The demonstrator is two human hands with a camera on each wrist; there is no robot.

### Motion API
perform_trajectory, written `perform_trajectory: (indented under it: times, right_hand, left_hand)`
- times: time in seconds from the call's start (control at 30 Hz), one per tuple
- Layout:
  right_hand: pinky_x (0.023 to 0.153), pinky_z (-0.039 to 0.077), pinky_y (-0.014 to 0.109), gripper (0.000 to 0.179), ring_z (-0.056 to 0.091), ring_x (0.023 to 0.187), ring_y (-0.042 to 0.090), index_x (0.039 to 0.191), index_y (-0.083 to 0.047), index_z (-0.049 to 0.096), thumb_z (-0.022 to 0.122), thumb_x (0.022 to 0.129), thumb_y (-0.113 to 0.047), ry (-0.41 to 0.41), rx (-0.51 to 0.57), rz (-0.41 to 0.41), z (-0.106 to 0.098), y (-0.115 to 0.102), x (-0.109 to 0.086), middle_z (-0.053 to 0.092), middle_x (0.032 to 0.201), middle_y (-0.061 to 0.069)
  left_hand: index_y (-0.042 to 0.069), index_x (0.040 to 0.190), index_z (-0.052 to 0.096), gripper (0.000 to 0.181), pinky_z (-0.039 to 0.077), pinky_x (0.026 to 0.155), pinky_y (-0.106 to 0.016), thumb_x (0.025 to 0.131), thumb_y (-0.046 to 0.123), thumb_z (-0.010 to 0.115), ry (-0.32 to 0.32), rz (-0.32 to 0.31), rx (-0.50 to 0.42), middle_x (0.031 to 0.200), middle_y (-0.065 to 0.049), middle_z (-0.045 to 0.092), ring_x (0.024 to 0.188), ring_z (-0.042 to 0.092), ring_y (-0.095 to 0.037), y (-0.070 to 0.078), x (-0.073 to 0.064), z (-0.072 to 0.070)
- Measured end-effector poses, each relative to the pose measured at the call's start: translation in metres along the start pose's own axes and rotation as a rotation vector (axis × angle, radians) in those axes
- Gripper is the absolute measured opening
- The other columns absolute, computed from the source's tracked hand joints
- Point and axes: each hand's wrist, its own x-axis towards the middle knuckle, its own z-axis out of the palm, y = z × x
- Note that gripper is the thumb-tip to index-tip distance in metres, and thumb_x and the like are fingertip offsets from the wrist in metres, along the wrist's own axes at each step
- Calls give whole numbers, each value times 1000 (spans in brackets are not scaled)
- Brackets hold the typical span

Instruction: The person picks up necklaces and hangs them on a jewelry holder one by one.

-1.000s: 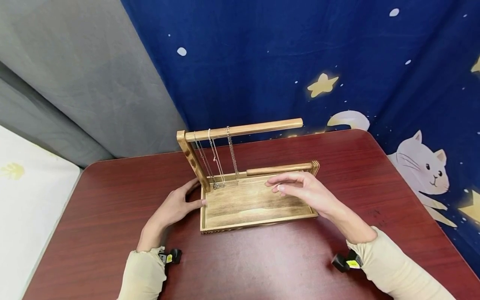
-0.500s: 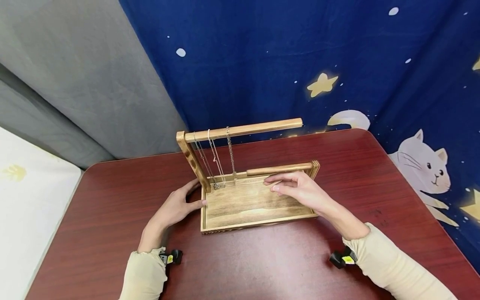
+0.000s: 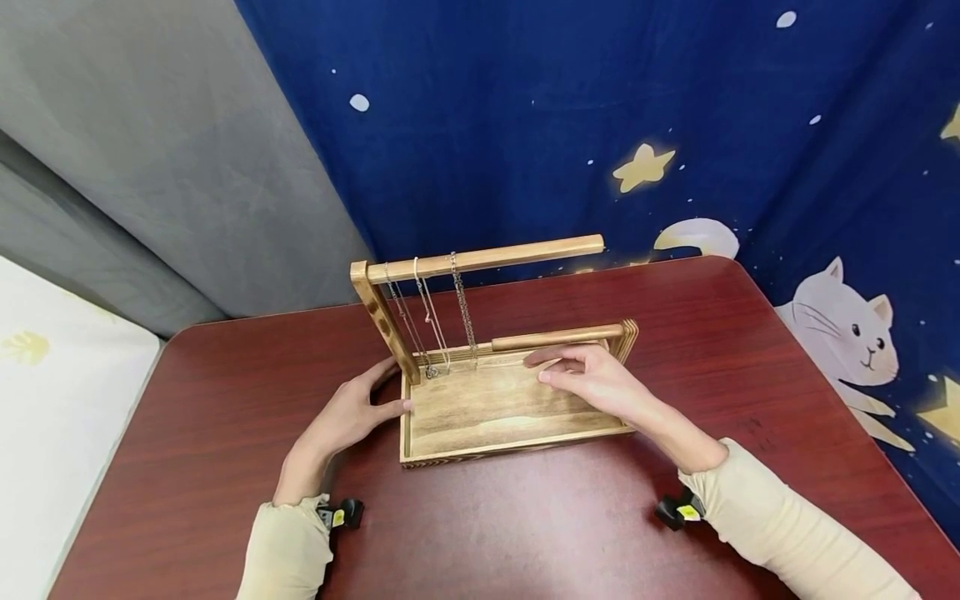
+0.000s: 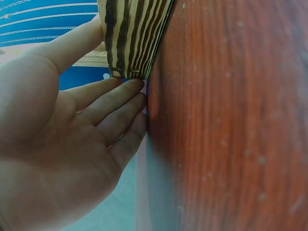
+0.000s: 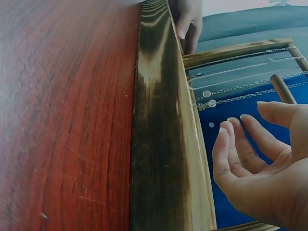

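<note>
Several chain necklaces (image 3: 465, 312) hang from the upper bar of a wooden jewelry stand (image 3: 487, 429), toward its upright post (image 3: 386, 321). A small pendant (image 3: 431, 372) hangs low near the post. My left hand (image 3: 348, 417) rests at the stand's left end, thumb on the tray rim. In the left wrist view, straight fingers (image 4: 113, 103) touch the dark-striped end of the wooden tray (image 4: 132, 38). My right hand (image 3: 596, 379) hovers over the right half of the tray, fingers loosely bent, with nothing seen in them. Chains (image 5: 240, 96) lie beyond it in the right wrist view.
A shorter wooden rod (image 3: 558, 337) runs along the tray's back right side, below the free end of the upper bar (image 3: 540, 250). The stand is on a reddish-brown table (image 3: 225, 400). Blue and grey curtains (image 3: 480, 125) hang behind the table's back edge.
My right hand has shifted slightly left and lower over the tray, its fingers a little more bent. My left hand and the stand keep their place; the necklaces sway slightly.
</note>
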Motion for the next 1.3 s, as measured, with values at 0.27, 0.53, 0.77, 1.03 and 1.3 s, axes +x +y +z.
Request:
perform_trajectory:
  times: [0.27,0.53,0.77,1.03,1.3]
  right_hand:
    - [77,53,37,30,67,95,31,120,-18,74,71,93,-31,45,-83,27,-1,5,11,70,121,4]
    - [78,52,31,29,67,94,14,121,-19,74,71,93,-25,90,-180,40,-1,6,14,71,120,-3]
    - [85,52,36,29,67,103,17,122,-20,74,69,93,-25,102,-285,68,3,7,19,71,119,-2]
    - [87,51,40,33,67,103,18,124,-24,72,67,92,-32,94,-377,161,5,3,25,75,104,-1]
    - [80,49,34,37,65,97,15,129,-25,69,67,93,-31,39,-345,206,9,5,31,74,105,-1]
  left_hand:
    - [6,154,35,81,30,113,-55,90,34,75,-3,-2,2,150,-14,47,143,33,-36,2,2,-1]
    - [7,154,36,80,31,113,-54,90,34,75,-4,-2,2,150,-14,46,142,34,-36,3,4,0]
    - [7,154,35,81,30,113,-55,90,34,75,-4,-7,-3,151,-13,46,143,33,-36,2,3,-1]
    - [7,154,35,81,30,113,-55,90,35,75,-7,-18,-6,151,-13,46,143,33,-36,2,1,-2]
    - [6,154,36,81,30,113,-54,89,36,75,-2,-7,-4,150,-13,47,142,34,-36,1,0,-1]
